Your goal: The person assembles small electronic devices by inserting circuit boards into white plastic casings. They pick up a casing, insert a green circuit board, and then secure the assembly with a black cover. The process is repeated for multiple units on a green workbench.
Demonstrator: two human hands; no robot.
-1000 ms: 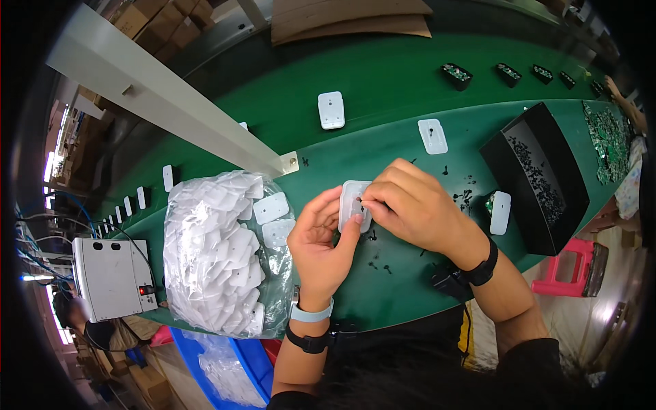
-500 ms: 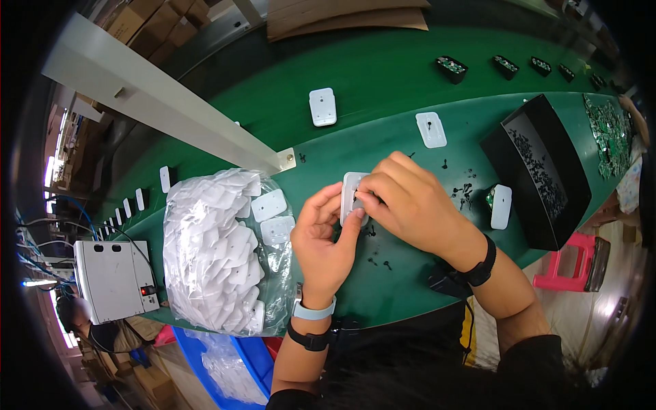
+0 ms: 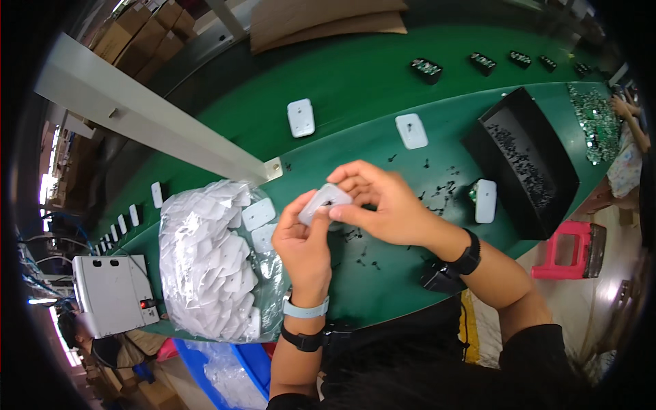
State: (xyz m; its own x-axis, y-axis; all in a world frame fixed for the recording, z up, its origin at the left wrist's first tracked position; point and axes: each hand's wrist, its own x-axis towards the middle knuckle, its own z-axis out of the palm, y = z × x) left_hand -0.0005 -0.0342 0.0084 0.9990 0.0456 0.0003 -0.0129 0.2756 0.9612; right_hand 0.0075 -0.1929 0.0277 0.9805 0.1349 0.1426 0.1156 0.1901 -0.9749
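Observation:
Above the green table, a white plastic cover [image 3: 316, 207] is tilted between my hands, with a small black part [image 3: 327, 203] on its face. My left hand [image 3: 305, 246] grips the cover's left side between thumb and fingers. At its right end my right hand [image 3: 388, 208] closes on the edge, thumb below and curled fingers above. Loose small black parts [image 3: 447, 188] are scattered on the table to the right of my hands. Another white cover [image 3: 411, 131] with a black part on it lies farther back. Beside the black bin rests a white cover with a circuit board [image 3: 484, 201].
A clear bag of white covers [image 3: 205, 266] fills the left side. To the right stands a black bin [image 3: 523, 164] holding small black parts, with piled circuit boards [image 3: 592, 126] beyond. White covers and black housings [image 3: 426, 70] line the green belt. A metal post [image 3: 157, 113] slants across.
The white cover has turned from upright to slanting, and both hands have shifted slightly left in view. My right fingers have moved from its face to its right end. The whole view has shifted slightly.

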